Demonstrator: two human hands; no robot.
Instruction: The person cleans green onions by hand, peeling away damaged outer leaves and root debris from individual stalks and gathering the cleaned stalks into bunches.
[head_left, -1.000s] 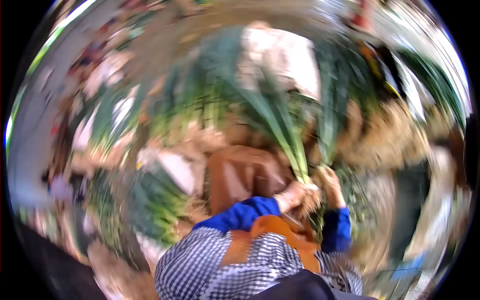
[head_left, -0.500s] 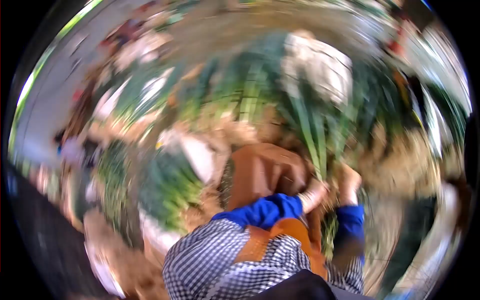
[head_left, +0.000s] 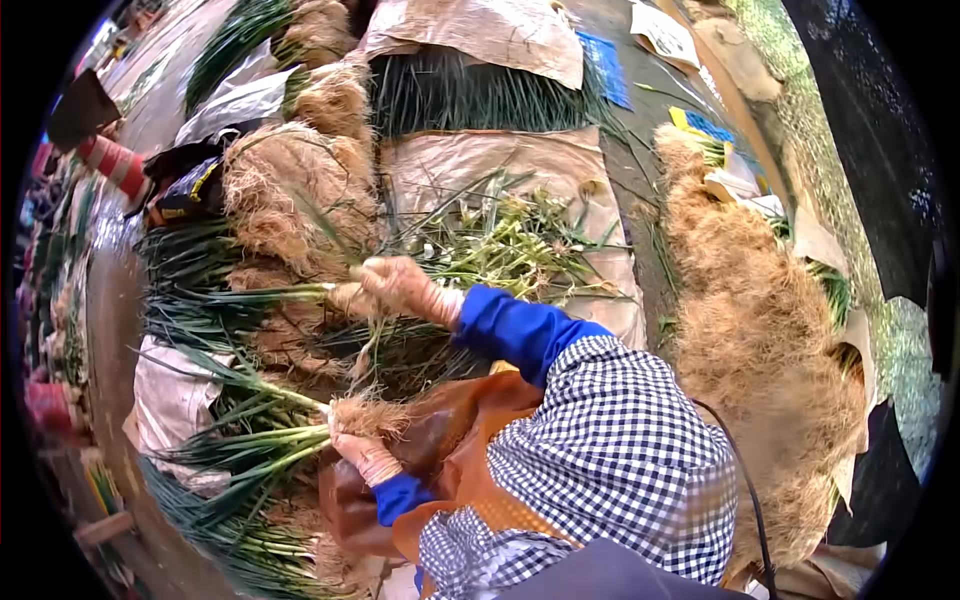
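Note:
Spring onions (head_left: 275, 437) with long green leaves and a tuft of pale roots (head_left: 365, 416) are in my left hand (head_left: 362, 455), its fingers closed round the stems near the root end. Farther up, my right hand (head_left: 400, 286) is closed on withered onion leaves (head_left: 330, 226); a blurred strip sticks up from its fingertips, and limp stalks hang beneath it. Just left of that hand, another spring onion stem (head_left: 270, 295) points leftward. A brown apron (head_left: 440, 430) covers my lap below both hands.
Stripped leaves (head_left: 510, 245) are heaped on a beige sheet (head_left: 440, 165). Rooted onion bundles (head_left: 300, 190) line the left side. A long root-covered stack (head_left: 750, 330) stands at right. Dark green leaves (head_left: 470, 95) lie under another sheet at the top.
My view has swung to the right, bringing the leaf heap and root stack into sight. My hands, earlier close together at the onions, are now apart, the right one drawn away.

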